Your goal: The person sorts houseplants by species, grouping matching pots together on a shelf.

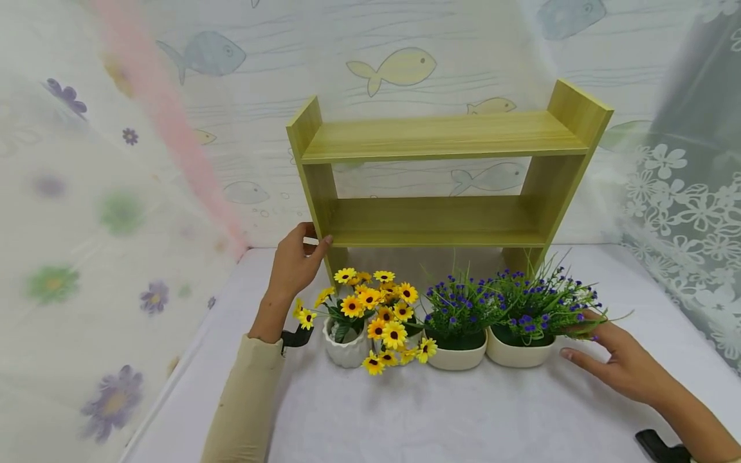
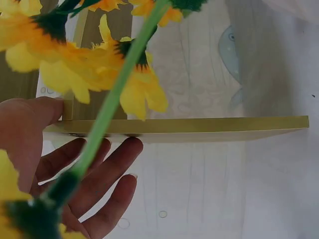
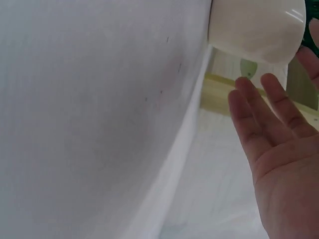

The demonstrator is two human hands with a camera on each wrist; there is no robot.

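A two-tier wooden shelf [image 1: 434, 222] stands on the table behind a row of potted artificial flowers. My left hand [image 1: 294, 265] grips its left side panel [image 2: 214, 125], thumb on the front edge and fingers along the outer face. Yellow flowers [image 1: 370, 299] in a white fluted pot [image 1: 345, 350] are just right of that wrist; their stem crosses the left wrist view. My right hand [image 1: 619, 363], fingers extended and apart, is beside the rightmost cream oval pot [image 3: 256, 30]. Fingertips are right at its rim, partly hidden by purple flowers [image 1: 538, 302].
Another cream oval pot [image 1: 456, 359] with purple flowers [image 1: 460, 305] sits between the yellow flowers and the rightmost pot. A white cloth [image 1: 451, 418] covers the table. Fish-patterned sheeting [image 1: 399, 64] hangs behind the shelf, and flower-patterned sheeting [image 1: 87, 257] hangs at left.
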